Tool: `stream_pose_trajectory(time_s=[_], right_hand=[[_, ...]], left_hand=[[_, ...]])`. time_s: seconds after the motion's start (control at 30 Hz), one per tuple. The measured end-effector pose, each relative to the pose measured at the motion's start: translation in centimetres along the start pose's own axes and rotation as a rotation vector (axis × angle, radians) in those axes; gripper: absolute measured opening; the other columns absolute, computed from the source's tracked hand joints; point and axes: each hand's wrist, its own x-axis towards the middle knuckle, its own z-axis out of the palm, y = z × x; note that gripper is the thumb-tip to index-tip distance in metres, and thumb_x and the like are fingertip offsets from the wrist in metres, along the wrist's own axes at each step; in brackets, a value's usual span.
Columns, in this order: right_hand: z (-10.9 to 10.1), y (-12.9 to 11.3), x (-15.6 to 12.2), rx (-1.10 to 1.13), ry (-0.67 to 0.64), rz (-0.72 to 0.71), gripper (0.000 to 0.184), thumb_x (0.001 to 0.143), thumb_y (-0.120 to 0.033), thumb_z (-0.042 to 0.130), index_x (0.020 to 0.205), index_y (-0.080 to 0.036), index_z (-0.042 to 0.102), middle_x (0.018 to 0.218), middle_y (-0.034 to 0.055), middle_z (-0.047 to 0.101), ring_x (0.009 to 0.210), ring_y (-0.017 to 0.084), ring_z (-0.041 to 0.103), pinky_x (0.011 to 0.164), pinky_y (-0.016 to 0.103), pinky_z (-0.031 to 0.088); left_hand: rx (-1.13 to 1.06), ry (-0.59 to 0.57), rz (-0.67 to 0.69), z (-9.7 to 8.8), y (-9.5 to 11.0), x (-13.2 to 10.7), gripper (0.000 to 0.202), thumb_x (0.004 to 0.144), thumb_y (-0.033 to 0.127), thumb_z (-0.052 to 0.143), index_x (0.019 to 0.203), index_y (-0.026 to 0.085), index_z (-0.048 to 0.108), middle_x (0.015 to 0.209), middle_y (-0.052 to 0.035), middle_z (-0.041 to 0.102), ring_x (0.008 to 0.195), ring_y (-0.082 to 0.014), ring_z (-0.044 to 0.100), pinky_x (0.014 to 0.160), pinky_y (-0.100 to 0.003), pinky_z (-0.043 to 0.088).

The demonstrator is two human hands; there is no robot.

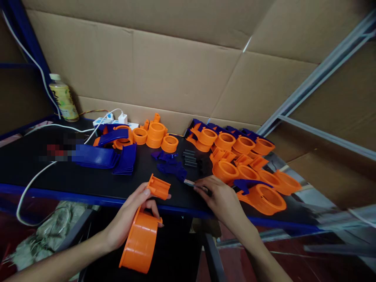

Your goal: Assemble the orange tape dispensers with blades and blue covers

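Observation:
My left hand (132, 213) is wrapped round an orange plastic part (143, 231), a wide ring with a flat bracket on top, held at the table's front edge. My right hand (219, 197) rests on the black table (44, 176) and pinches a small dark strip (190, 183) by its end. Just beyond the strip lie small blue plastic pieces (172, 166) and a row of short black strips (190, 158).
Several assembled orange rings (249, 164) crowd the right of the table, some with blue parts. More orange rings (155, 135) and flat blue plates (102, 154) lie at the middle and left. A power strip (113, 119), white cables and a drink bottle (64, 98) stand at the back left. Cardboard walls the bench.

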Motion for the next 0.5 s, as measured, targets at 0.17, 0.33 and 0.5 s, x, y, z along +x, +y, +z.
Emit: stream_pose_trajectory(time_s=[0.17,0.33,0.5], right_hand=[[-1.0,-2.0,0.3,0.362,0.013,0.008,0.016,0.093,-0.034,0.065,0.094,-0.022,0.076,0.089,0.0052,0.072,0.082,0.019,0.068,0.070,0.030,0.053],[-1.0,-5.2,0.7,0.516,0.030,-0.129,0.011,0.091,-0.028,0.071,0.098,-0.025,0.077,0.087,0.0020,0.070,0.081,0.016,0.066,0.073,0.028,0.052],[-0.2,-6.3,0.9,0.374,0.136,-0.208,0.011,0.093,-0.023,0.068,0.100,-0.022,0.076,0.086,0.0033,0.069,0.082,0.016,0.063,0.074,0.029,0.051]], left_hand=[[0.042,-0.004,-0.026,-0.2,-0.3,0.1,0.038,0.098,0.045,0.052,0.120,0.015,0.059,0.077,-0.0070,0.074,0.067,-0.0204,0.070,0.070,-0.032,0.055],[0.089,-0.030,-0.066,0.0,-0.5,-0.2,0.043,0.098,0.045,0.052,0.130,0.015,0.051,0.078,-0.0108,0.078,0.075,-0.0244,0.074,0.069,-0.031,0.052],[0.131,-0.046,-0.061,0.2,-0.4,-0.5,0.044,0.099,0.045,0.053,0.131,0.016,0.049,0.084,-0.0137,0.080,0.083,-0.0253,0.075,0.076,-0.033,0.052]])
